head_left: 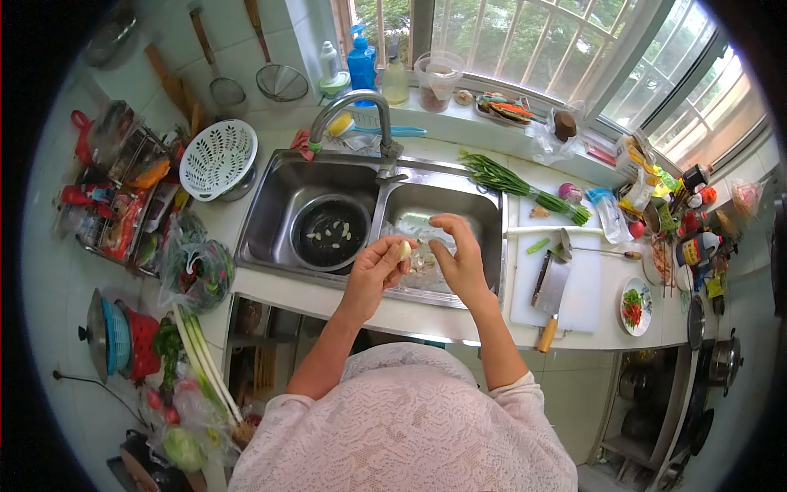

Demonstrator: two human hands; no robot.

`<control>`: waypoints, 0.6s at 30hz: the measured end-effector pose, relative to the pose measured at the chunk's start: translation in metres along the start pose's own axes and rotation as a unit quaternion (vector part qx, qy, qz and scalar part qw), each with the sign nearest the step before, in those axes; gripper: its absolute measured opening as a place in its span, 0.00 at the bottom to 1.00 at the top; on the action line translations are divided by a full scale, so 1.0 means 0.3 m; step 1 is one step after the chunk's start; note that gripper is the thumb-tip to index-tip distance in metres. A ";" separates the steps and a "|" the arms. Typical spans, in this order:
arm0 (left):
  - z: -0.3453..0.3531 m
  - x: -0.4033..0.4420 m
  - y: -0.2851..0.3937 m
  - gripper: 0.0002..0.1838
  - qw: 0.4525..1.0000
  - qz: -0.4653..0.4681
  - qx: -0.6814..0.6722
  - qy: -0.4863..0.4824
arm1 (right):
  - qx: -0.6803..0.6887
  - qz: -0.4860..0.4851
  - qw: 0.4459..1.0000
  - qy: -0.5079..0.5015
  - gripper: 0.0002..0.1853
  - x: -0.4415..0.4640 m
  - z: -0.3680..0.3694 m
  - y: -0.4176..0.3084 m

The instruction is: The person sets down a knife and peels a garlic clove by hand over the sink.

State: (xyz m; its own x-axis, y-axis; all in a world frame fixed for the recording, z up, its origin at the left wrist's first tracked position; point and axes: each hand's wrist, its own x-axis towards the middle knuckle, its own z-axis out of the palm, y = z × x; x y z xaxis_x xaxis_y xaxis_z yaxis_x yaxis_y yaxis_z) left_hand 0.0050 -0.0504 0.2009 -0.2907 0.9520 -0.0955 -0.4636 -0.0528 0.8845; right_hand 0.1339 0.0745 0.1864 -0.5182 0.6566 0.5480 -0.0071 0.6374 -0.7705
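Note:
My left hand (375, 275) pinches a pale garlic clove (404, 250) between thumb and fingers, above the sink's divider. To its right, my right hand (463, 262) hangs over the right basin, fingers curved and thumb apart, with nothing visible in it. Bits of garlic skin (422, 271) lie in the right sink basin (459, 197) below, partly hidden by my hands. In the left sink basin (283, 184) sits a dark round bowl (307, 250) with several peeled garlic cloves (334, 232) in it.
A faucet (361, 97) arches behind the basins. At right, a cleaver (549, 283) and a ladle (566, 239) lie on a white cutting board (582, 299), near green chives (525, 187) and a plate of chopped peppers (634, 316). A white colander (215, 160) stands left.

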 end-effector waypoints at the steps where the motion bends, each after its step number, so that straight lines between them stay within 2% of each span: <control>1: -0.003 0.001 -0.003 0.13 1.000 0.000 -0.015 -0.005 | 0.002 0.001 1.000 -0.002 0.07 0.006 0.000 -0.016; 3: -0.009 0.001 -0.011 0.12 1.000 -0.002 -0.030 -0.010 | 0.154 0.034 0.987 -0.030 0.08 0.015 -0.004 -0.041; 6: -0.014 0.002 -0.015 0.10 0.999 0.002 -0.039 -0.027 | 0.209 0.045 0.974 -0.076 0.07 0.033 -0.009 -0.078; 13: -0.031 -0.003 -0.020 0.09 0.995 -0.044 -0.063 -0.061 | 0.244 0.045 0.960 -0.127 0.08 0.029 -0.009 -0.073; 18: -0.014 -0.013 -0.013 0.10 0.987 -0.091 -0.108 -0.073 | 0.220 0.002 0.963 -0.158 0.07 0.021 -0.017 -0.081</control>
State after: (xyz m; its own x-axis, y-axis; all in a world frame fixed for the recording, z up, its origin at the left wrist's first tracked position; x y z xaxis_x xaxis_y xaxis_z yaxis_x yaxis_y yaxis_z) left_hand 0.0045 -0.0553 0.1959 -0.0692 0.9841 -0.1638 -0.6698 0.0759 0.7386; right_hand 0.1352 0.0653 0.2103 -0.7527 0.4597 0.4714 -0.3299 0.3562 -0.8742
